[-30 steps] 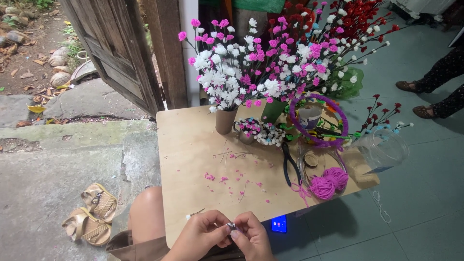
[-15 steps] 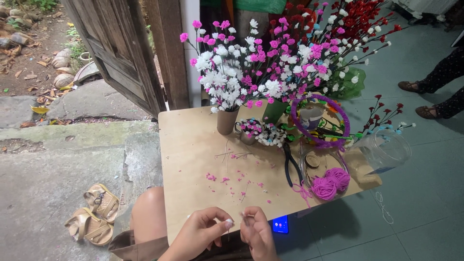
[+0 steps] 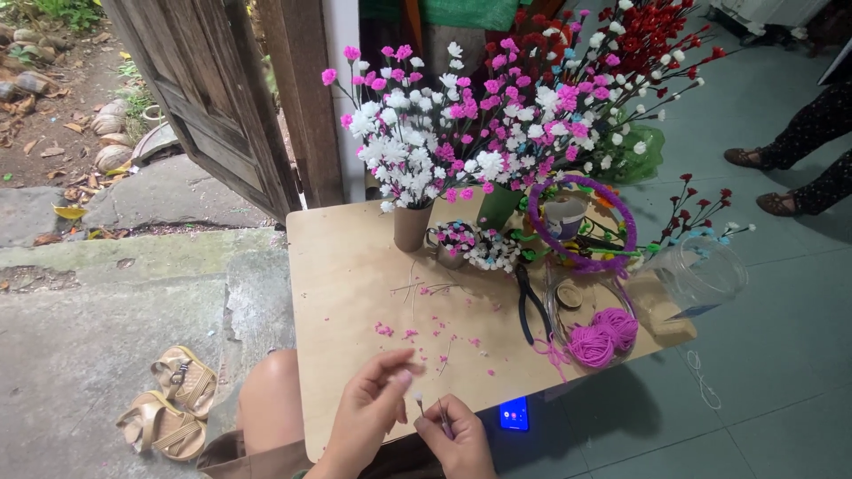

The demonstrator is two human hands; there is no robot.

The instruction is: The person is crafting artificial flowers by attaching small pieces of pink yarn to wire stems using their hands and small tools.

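Left hand (image 3: pixel 373 404): positioned over the near edge of the wooden table (image 3: pixel 346 266), fingers loosely curled, thumb and forefinger pinched toward a very small pale bead (image 3: pixel 418 398) at the fingertips. Whether the bead is actually gripped cannot be told at this size.

Right hand (image 3: pixel 457 435): located just beside the left hand, touching or nearly touching it. It is closed around a thin wire stem (image 3: pixel 441 413) that points up toward the left fingertips.

Beyond the hands, scattered pink petals (image 3: pixel 417 333) lie on the table. Farther out stand a small vase (image 3: pixel 411 226) with pink and white bead flowers (image 3: pixel 444 133). To the right of the right hand a phone (image 3: pixel 514 413) lies near the table edge; beyond it rest black pliers (image 3: pixel 528 306) and pink yarn (image 3: pixel 603 333).
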